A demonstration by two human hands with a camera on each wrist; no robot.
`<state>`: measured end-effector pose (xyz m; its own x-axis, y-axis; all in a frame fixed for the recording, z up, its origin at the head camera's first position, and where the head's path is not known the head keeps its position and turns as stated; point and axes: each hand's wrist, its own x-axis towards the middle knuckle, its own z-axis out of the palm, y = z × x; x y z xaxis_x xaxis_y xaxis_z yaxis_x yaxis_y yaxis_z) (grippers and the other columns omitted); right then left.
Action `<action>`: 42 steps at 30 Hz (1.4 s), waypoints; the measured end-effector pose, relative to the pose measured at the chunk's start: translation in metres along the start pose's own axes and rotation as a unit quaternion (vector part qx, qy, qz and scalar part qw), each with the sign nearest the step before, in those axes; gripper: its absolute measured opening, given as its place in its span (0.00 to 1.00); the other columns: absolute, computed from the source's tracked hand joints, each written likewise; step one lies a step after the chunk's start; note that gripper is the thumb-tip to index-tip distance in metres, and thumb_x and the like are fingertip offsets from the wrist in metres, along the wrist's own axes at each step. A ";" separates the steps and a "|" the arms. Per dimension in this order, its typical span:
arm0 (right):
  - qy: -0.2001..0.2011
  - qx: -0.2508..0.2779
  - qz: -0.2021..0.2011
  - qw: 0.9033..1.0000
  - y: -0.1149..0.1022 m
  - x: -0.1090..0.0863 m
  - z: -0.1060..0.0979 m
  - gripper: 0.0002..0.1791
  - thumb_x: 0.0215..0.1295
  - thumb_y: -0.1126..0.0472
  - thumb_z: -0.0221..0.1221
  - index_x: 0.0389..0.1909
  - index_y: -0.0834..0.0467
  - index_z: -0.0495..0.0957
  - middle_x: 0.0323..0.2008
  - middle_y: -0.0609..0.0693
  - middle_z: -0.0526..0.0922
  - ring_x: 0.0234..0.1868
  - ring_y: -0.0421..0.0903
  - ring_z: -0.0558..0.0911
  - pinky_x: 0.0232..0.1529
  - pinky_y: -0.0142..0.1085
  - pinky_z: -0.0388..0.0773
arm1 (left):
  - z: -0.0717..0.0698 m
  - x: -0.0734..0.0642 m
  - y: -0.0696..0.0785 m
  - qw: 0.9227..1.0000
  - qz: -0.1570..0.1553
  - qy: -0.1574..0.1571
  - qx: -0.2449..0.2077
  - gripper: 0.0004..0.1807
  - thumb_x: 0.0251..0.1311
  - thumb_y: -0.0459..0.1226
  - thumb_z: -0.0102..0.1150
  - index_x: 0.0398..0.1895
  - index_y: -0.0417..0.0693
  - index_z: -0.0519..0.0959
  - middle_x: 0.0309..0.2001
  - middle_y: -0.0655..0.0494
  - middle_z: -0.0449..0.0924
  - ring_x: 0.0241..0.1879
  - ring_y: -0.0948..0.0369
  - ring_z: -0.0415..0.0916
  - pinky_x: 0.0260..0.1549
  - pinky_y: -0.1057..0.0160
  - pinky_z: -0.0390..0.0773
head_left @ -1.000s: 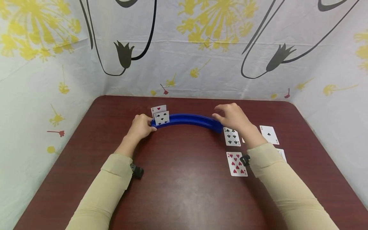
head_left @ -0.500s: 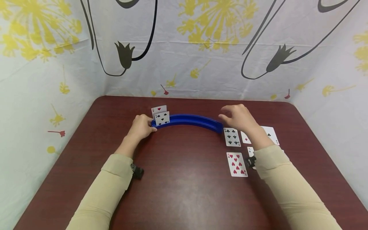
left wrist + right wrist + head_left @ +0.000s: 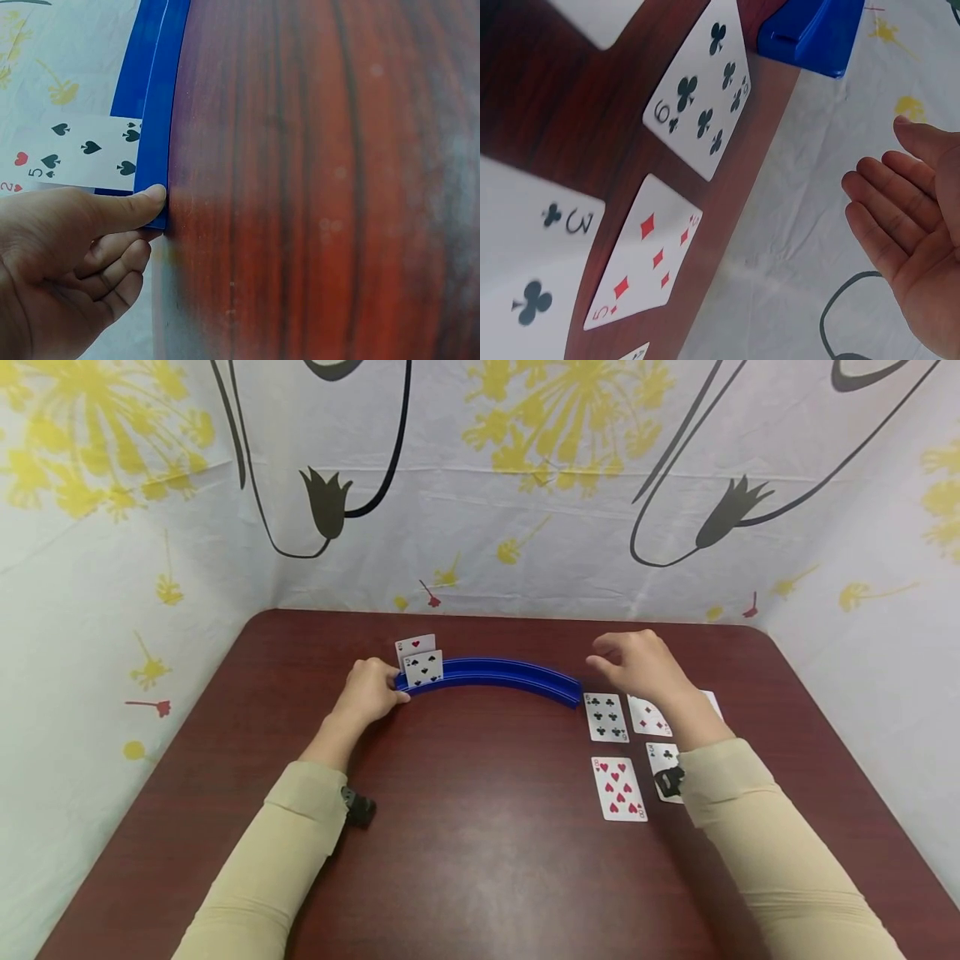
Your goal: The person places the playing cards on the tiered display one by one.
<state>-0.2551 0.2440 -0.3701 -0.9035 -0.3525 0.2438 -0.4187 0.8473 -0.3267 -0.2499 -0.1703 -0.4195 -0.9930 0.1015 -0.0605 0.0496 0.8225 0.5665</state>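
Note:
My left hand (image 3: 367, 687) pinches the left end of a curved blue playing card holder (image 3: 510, 674). In the left wrist view, the thumb (image 3: 142, 204) presses on the holder's near face. Two cards stand in its slots at that end: a five of spades (image 3: 424, 668) in front, partly covering a two of hearts (image 3: 415, 645). Past the holder's right end, my right hand (image 3: 637, 664) hovers with loosely bent fingers and holds nothing. Below it lie a six of clubs (image 3: 606, 718) and a five of diamonds (image 3: 649, 717).
An eight of hearts (image 3: 619, 789) and a three of clubs (image 3: 663, 764) lie face up nearer the front of the brown table (image 3: 480, 860). Another card (image 3: 712, 700) is mostly hidden behind my right wrist. A patterned cloth (image 3: 480, 560) hangs around the table.
My right hand has moved right, away from the holder's right end, uncovering more of the five of diamonds and three of clubs. The left hand, holder and cards look unmoved.

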 end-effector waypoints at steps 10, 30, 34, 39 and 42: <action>-0.011 0.001 0.006 1.000 0.011 -0.010 -0.008 0.14 0.68 0.59 0.65 0.47 0.66 0.84 0.38 0.60 0.89 0.40 0.57 0.87 0.43 0.53 0.81 | 0.000 0.001 -0.001 1.000 0.003 0.000 0.000 0.27 0.58 0.35 0.74 0.59 0.31 0.80 0.50 0.36 0.84 0.49 0.49 0.82 0.52 0.50 0.81; -0.034 -0.003 0.044 0.998 0.028 -0.030 -0.017 0.19 0.70 0.57 0.64 0.52 0.69 0.82 0.42 0.63 0.88 0.43 0.59 0.87 0.47 0.56 0.80 | 0.001 0.000 0.000 1.000 -0.003 -0.002 -0.001 0.28 0.58 0.35 0.74 0.60 0.31 0.79 0.50 0.36 0.84 0.50 0.48 0.83 0.52 0.50 0.81; -0.031 -0.008 0.040 0.999 0.032 -0.032 -0.018 0.18 0.69 0.58 0.64 0.51 0.69 0.82 0.42 0.64 0.88 0.43 0.59 0.87 0.47 0.56 0.80 | 0.001 0.000 0.000 1.000 -0.001 0.001 -0.002 0.28 0.58 0.35 0.74 0.60 0.31 0.79 0.51 0.36 0.84 0.50 0.48 0.83 0.52 0.50 0.81; -0.031 -0.017 0.045 0.998 0.037 -0.036 -0.020 0.19 0.69 0.59 0.65 0.52 0.71 0.82 0.43 0.65 0.87 0.44 0.61 0.87 0.47 0.56 0.80 | 0.001 0.001 -0.001 1.000 0.005 0.004 0.000 0.27 0.57 0.35 0.74 0.59 0.31 0.80 0.50 0.36 0.84 0.49 0.48 0.83 0.51 0.49 0.81; -0.031 -0.021 0.046 0.998 0.041 -0.038 -0.021 0.19 0.69 0.59 0.65 0.52 0.71 0.81 0.43 0.65 0.87 0.44 0.61 0.86 0.47 0.57 0.80 | 0.001 0.001 -0.002 1.000 0.014 0.005 0.009 0.27 0.57 0.35 0.74 0.58 0.32 0.80 0.49 0.36 0.85 0.49 0.48 0.83 0.51 0.49 0.81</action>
<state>-0.2359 0.3005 -0.3737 -0.9423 -0.2952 0.1577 -0.3309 0.8927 -0.3061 -0.2508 -0.1712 -0.4219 -0.9922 0.1187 -0.0372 0.0785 0.8292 0.5534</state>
